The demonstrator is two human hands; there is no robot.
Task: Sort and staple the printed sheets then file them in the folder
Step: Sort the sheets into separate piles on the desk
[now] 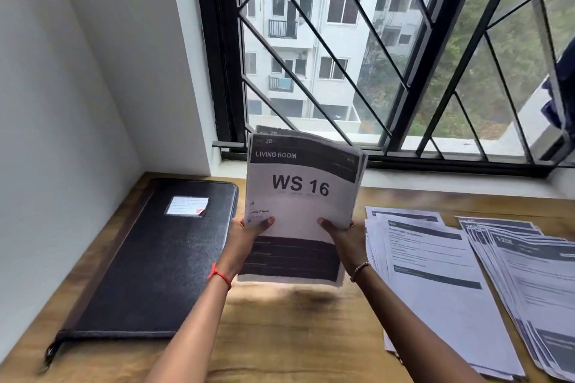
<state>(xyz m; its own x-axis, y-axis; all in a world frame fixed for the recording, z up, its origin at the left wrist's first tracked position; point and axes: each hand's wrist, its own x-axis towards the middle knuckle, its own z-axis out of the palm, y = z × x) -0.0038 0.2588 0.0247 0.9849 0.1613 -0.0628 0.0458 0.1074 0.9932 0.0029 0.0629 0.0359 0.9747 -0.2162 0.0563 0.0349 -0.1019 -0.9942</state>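
A barred window [342, 87] with a black diagonal grille fills the upper half of the view, white apartment blocks and trees beyond it; a dark blue cloth [560, 96] is cut off at the right edge. Below runs a wooden tabletop [280, 336], set into a white corner.

A black leather-look folder [155, 258] lies closed and flat on the left of the tabletop, a strap trailing off its near corner. To the right, two loose piles of printed sheets lie fanned side by side: the nearer pile [435, 283] and the far pile [535, 283], the latter running out of frame. Their small print is too blurred to read.

Between folder and piles, a person holds a stack of sheets [298, 196] upright above the tabletop, its lower edge blurred. The top page reads "LIVING ROOM" and "WS 16"; the pages behind show only at the top edge.

The left hand [245, 236] grips the stack's left side and the right hand [342, 236] its right side, thumbs pressed on the front page, fingers hidden behind the paper.

A white label [186, 205] sits on the folder's cover, its writing illegible. A red thread [219, 275] circles the left wrist, a beaded bracelet [360, 270] the right.
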